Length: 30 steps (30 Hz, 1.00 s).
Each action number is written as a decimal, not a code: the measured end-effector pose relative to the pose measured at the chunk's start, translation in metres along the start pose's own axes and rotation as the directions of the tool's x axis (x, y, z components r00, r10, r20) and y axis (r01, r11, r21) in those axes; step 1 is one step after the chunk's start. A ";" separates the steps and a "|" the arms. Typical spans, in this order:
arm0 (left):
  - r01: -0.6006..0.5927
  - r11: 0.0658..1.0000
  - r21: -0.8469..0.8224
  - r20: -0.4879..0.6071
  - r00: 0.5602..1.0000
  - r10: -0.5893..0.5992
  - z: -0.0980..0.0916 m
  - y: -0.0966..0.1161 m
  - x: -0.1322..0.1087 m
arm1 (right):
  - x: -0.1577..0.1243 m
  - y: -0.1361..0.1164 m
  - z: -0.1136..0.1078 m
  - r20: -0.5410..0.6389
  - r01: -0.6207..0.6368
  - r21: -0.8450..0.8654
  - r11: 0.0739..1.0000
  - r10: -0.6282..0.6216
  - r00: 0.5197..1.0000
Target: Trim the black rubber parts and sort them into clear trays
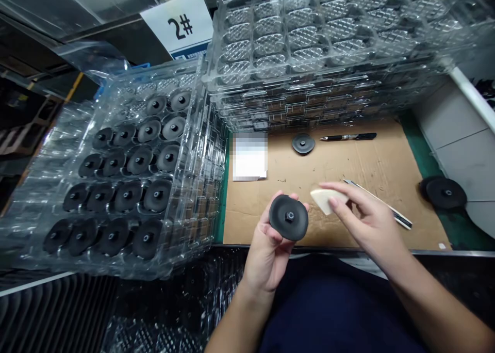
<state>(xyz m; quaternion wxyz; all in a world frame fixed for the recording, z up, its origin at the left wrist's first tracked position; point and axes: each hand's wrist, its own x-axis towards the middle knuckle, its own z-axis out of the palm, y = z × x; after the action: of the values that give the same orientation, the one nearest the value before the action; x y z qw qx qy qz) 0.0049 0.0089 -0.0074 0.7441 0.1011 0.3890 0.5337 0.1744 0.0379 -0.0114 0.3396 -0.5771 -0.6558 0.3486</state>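
Observation:
My left hand (pixel 268 255) grips a black, dished round part (pixel 284 224) by its rim, with the small central stud facing up. To its right, my right hand (pixel 367 219) pinches a cream-white wedge-shaped pad (pixel 327 198) between thumb and fingers. The pad and the black part are a small gap apart. Under both hands lies a sheet of brown cardboard (pixel 247 208). Another black dished part (pixel 303 143) rests on the cardboard beyond my hands. A slim cutter-like tool (pixel 382 201) lies partly behind my right hand.
On the left, a clear plastic tray (pixel 127 216) atop a stack holds several black parts. Stacked clear trays (pixel 270 69) stand at the back. A black pen (pixel 348 137) and a blurred white paper (pixel 249 159) lie on the cardboard. More black parts (pixel 444 192) sit at the right edge.

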 end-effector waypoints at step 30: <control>0.262 0.963 -0.064 0.161 0.955 -0.249 0.004 0.008 -0.017 | 0.007 0.011 -0.011 0.155 -0.080 0.260 0.962 0.040 0.987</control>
<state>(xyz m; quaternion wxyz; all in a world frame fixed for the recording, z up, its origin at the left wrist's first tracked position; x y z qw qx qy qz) -0.0002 -0.0015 0.0081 0.8379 0.0585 0.3182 0.4396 0.1890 0.0465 -0.0149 0.3535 -0.5183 -0.6089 0.4855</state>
